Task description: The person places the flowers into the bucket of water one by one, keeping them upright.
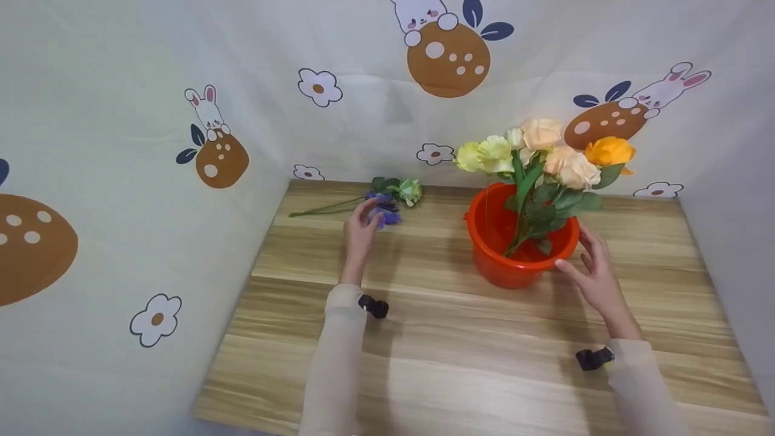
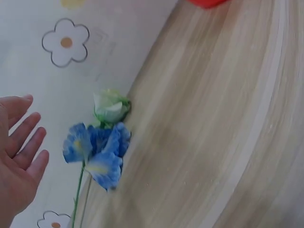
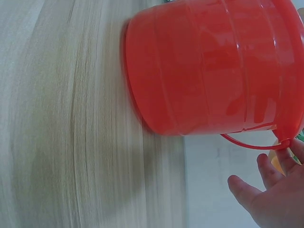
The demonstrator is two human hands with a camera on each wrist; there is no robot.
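Observation:
My left hand hovers beside a blue-purple artificial flower lying near the back of the table, its fingers loosely bent and holding nothing. In the left wrist view, those fingers are apart from the blue petals. Just behind that flower lies a pale green rose. At the right side of a red bucket is my right hand, thumb and fingers spread, fingertips right at the rim and the handle's end. Peach roses, yellow-green blooms and an orange flower stand leaning in the bucket.
The wood-grain table meets a printed cloth backdrop along its back and left. Thin green stems stretch left from the lying flowers. Black wrist cameras sit on both sleeves.

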